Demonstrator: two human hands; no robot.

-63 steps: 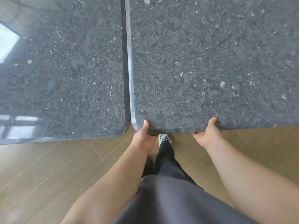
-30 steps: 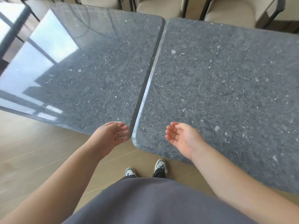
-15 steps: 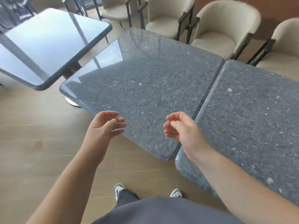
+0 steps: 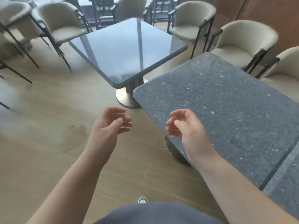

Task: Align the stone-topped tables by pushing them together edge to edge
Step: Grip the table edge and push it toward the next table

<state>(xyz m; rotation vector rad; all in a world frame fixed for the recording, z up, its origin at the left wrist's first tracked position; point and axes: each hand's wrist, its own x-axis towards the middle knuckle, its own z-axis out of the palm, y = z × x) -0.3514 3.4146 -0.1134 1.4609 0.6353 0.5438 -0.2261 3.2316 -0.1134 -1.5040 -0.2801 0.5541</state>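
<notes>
While both hands hang free, fingers loosely curled, holding nothing: left hand (image 4: 110, 126) over floor, right hand (image 4: 187, 131) over near table (image 4: 226, 110). Separate table (image 4: 127, 49) ahead, slightly left, apart from near table's corner, rotated off-square. Left hand nearer it.

We find no readable text, label, brand, number or sign anywhere; none on the stone tabletops, none on the chairs, none on the floor, none on the clothing
</notes>
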